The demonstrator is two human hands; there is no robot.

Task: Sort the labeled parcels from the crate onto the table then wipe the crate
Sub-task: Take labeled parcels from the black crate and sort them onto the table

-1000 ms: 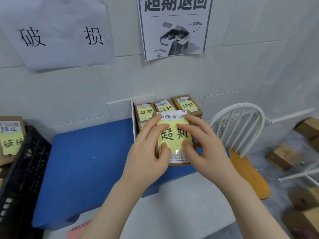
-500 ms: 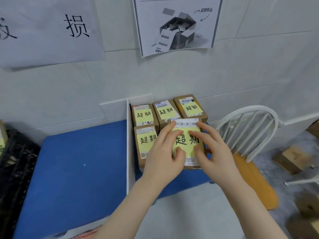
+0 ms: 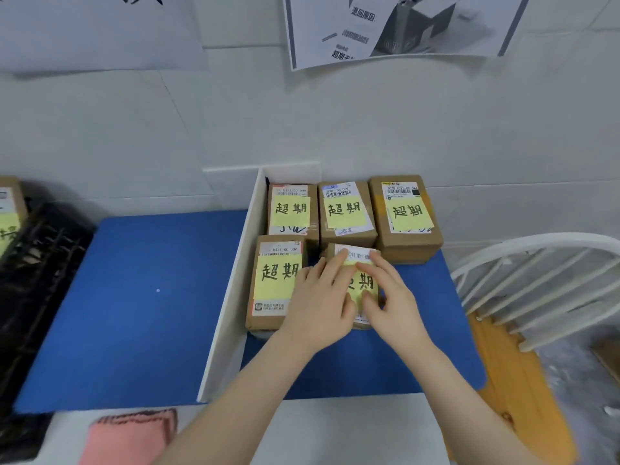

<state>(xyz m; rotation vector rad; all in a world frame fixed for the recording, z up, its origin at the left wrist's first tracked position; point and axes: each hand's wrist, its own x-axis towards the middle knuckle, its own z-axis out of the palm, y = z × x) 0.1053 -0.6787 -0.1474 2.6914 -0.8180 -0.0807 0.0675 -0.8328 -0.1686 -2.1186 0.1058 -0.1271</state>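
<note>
i am seating the parcel [image 3: 367, 283] in the front row to the right of the white divider [image 3: 231, 297]. it is lying on the blue mat [image 3: 151, 297] of the surface, just beside the front-left parcel [image 3: 275, 283]. the left hand [image 3: 322, 297] and the right hand [image 3: 392, 303] are both lying on its top face. each grip is spread, with fingers nearly straight over the yellow note and barcode and thumbs bent in near the front edge. as far as i can judge, they are pressing, not pinching.

procedure for this step:
- i am aiming to square the parcel against its neighbour and in line with the row behind.
- i am pressing lightly so the note is not creasing or peeling.
- i am planning to lift both hands straight up so nothing is dragging.

containers:
- the space right of the divider is holding five parcels, all showing the same yellow note face up.
- the black crate [image 3: 40, 263] is sitting at the left edge. one noted parcel [image 3: 10, 209] is showing at its far side, but i cannot tell whether it is inside, and the crate's interior is mostly hidden.
- the pink cloth [image 3: 131, 434] is lying near the front, and i judge it is for the wipe.
</note>
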